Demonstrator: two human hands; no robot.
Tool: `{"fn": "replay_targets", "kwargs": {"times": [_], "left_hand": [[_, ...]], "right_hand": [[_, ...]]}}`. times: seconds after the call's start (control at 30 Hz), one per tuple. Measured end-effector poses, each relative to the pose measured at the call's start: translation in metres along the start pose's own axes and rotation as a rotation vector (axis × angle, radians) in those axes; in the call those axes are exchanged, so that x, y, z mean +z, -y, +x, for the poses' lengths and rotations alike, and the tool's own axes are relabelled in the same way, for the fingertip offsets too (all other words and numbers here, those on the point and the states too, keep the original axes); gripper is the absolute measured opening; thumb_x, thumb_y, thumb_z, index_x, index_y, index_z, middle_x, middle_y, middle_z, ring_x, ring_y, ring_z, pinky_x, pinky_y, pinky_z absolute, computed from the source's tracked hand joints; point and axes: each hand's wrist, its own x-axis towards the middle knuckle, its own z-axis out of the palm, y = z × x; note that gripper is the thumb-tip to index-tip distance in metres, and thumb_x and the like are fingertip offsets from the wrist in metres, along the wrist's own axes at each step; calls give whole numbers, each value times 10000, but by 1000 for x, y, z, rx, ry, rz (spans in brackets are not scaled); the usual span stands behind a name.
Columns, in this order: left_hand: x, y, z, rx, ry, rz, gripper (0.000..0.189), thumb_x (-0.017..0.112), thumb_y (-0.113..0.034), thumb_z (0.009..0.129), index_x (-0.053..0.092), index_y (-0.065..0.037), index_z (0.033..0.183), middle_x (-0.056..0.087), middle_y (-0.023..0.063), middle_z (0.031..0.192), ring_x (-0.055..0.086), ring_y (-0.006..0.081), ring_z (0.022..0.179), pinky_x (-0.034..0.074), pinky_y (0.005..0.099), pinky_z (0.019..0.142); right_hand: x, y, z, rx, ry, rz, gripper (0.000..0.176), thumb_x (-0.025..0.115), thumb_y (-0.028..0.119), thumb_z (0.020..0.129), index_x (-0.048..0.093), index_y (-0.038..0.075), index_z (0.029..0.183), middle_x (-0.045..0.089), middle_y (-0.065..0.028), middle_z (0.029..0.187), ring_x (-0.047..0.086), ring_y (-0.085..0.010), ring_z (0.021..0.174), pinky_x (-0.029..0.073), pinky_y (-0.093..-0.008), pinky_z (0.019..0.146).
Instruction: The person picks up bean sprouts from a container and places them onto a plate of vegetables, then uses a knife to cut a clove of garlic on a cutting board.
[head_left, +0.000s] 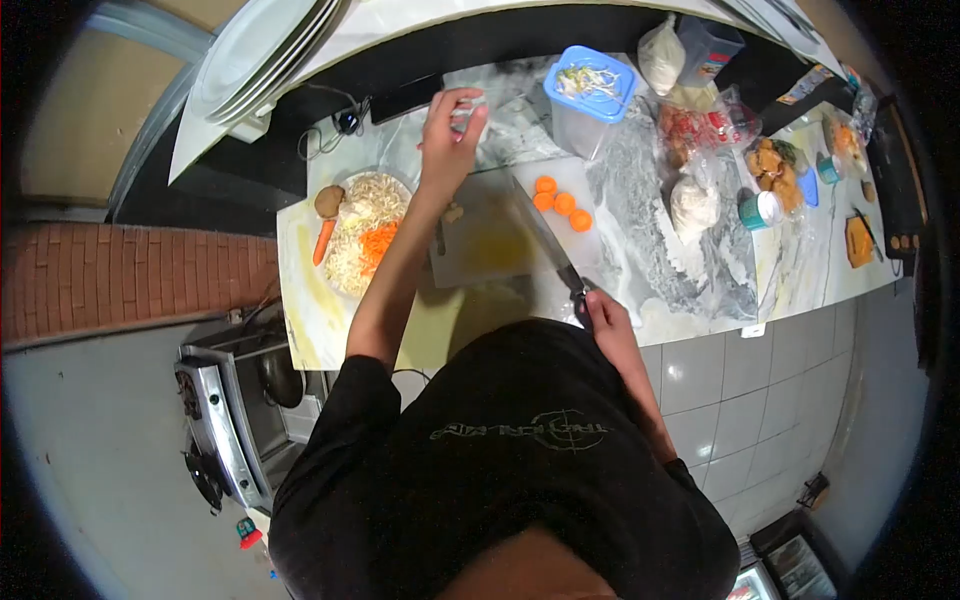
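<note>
My right hand [608, 318] is wrapped round the black handle of a kitchen knife [541, 230]. Its long blade slants over the white cutting board [460, 268], pointing away from me. Several carrot slices [564, 204] lie right of the blade. Past the board's far left corner, my left hand [453, 130] is raised with curled fingers; something pale shows at the fingertips, but I cannot tell what it is. A small pale piece [452, 213] rests at the board's left edge. Beside my left forearm stands a plate of pale shreds [352, 245] with grated carrot [376, 245] on it.
A whole carrot [323, 242] and a brown round vegetable [329, 201] lie at the plate's left. Behind the board stands a blue-lidded tub [590, 90] with sprouts on top. Bagged food [694, 205] and a white-lidded jar [761, 210] line the right side. Stacked plates [255, 60] sit on the upper-left shelf.
</note>
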Motion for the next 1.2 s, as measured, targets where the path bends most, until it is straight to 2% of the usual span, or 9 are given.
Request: {"fn": "replay_targets", "kwargs": {"times": [0.03,0.2,0.27,0.43,0.53,0.63,0.8,0.9,1.2], "left_hand": [[-13,-3,-14,-92,-42,-14,268,711,-157,941,650,-64,1184,619,101,1191,616,242,1078,478,359,946],[-58,-32,-83,21,100,244,398,771,-238,892,632,-98,1237,569,122,1277,518,323,1238,412,416,1056],[-61,-31,-108,31,224,434,460,802,-316,857,638,-143,1250,525,124,1348,502,351,1255,408,452,1069],[-52,-31,-140,20,259,540,481,804,-330,852,633,-158,1268,498,126,1394,492,358,1265,420,480,1064],[-62,-24,-148,7,84,542,471,787,-272,867,621,-112,1277,529,134,1354,515,362,1233,436,477,1035],[-91,-18,-153,-80,-245,583,362,733,-172,879,625,-42,1199,597,168,1196,562,390,1115,440,480,976],[-178,68,-183,-232,-351,784,260,744,-120,839,674,-70,1083,614,170,1123,571,392,1072,458,476,949],[-200,75,-181,-310,-268,739,260,737,-77,826,687,-102,1081,636,169,1086,589,389,1057,473,471,941],[-177,92,-162,-262,-61,615,210,770,-40,792,733,-81,995,671,145,1014,625,350,988,499,438,916]], "right_hand": [[-9,33,4,194,67,-182,325,536,357,1060,577,37,1017,612,-168,708,602,-354,592,450,-480,583],[-5,59,15,22,7,-499,256,559,307,1034,627,64,1076,682,-223,829,674,-446,803,505,-528,648],[-3,55,20,-160,-104,-567,244,585,280,1027,629,40,1031,692,-206,861,669,-428,728,494,-491,614],[-8,69,21,-156,-66,-674,242,594,278,1020,637,41,1041,703,-200,904,676,-427,751,509,-492,628],[-11,66,19,-131,-46,-654,253,597,286,1018,638,39,1058,691,-209,844,677,-423,748,503,-489,615],[-14,70,15,-40,10,-578,261,596,284,1021,635,28,1058,647,-224,752,657,-413,692,473,-471,584],[-10,70,11,-14,40,-424,261,595,262,1031,636,4,1015,554,-224,638,537,-332,532,395,-424,531],[-5,76,8,-23,25,-319,277,597,257,1036,627,-16,999,510,-183,618,403,-232,517,361,-390,518],[-1,78,4,-41,18,-274,267,590,243,1040,621,-17,988,475,-142,604,380,-162,547,344,-368,517]]}}
